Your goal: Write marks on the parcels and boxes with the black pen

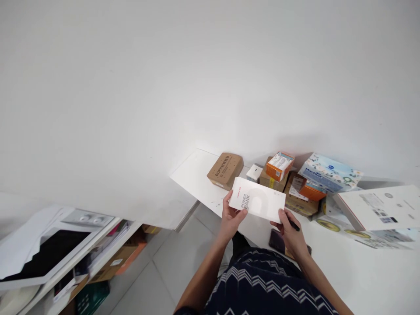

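Note:
Both my hands hold a flat white box printed "POWER BANK" [257,200] above the near edge of a white table [344,258]. My left hand [230,216] grips its left end, thumb on top. My right hand [288,229] grips the lower right corner and also has a black pen [294,225] pinched between its fingers. A dark phone-like object [277,241] lies on the table just under my right hand.
Behind the box stand a brown carton [225,170], a small white box [254,173], an orange box [279,165], stacked cartons [297,199] and a pale blue patterned pack [330,173]. A large white box [380,206] lies at right. A cluttered shelf [65,258] is at lower left.

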The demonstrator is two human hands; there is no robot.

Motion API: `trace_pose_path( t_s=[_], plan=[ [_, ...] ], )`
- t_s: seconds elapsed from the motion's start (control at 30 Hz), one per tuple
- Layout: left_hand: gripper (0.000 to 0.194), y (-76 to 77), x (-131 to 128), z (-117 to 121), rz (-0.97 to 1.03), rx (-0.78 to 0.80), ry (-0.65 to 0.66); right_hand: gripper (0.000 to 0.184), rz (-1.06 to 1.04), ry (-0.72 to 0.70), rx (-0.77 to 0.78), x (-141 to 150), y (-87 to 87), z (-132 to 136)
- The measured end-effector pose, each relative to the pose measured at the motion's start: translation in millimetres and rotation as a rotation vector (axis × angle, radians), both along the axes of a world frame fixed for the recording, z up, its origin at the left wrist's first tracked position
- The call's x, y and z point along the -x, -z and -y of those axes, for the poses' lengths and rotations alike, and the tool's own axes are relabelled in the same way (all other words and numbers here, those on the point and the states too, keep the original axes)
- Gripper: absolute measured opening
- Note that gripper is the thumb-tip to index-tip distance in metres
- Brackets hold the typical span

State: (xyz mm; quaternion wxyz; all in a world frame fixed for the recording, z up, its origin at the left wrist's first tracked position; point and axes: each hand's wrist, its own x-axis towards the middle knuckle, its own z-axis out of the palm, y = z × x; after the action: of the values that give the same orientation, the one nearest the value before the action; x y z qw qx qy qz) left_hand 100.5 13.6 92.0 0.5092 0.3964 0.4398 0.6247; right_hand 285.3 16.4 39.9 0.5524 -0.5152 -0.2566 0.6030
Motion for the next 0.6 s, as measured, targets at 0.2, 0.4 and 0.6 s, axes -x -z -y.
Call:
trace_pose_path(
  t_s=[0.2, 0.4, 0.6],
  plan=[
    [0.077, -2.5, -12, 12, -0.199, -0.020, -0.063, 0.031, -0.145, -0.048, 0.132, 12, 14.1, 2],
    [0.085, -2.8, -17, 16, -0.288, -0.010, -0.083, 0.036, -0.248, -0.112, 0.155, 16, 24.2, 4],
    [0.086, 2.6, -16, 16, -0.282, 0.006, -0.090, 0.030, -0.183, -0.146, 0.104, 13, 30.1, 4]
  ],
)
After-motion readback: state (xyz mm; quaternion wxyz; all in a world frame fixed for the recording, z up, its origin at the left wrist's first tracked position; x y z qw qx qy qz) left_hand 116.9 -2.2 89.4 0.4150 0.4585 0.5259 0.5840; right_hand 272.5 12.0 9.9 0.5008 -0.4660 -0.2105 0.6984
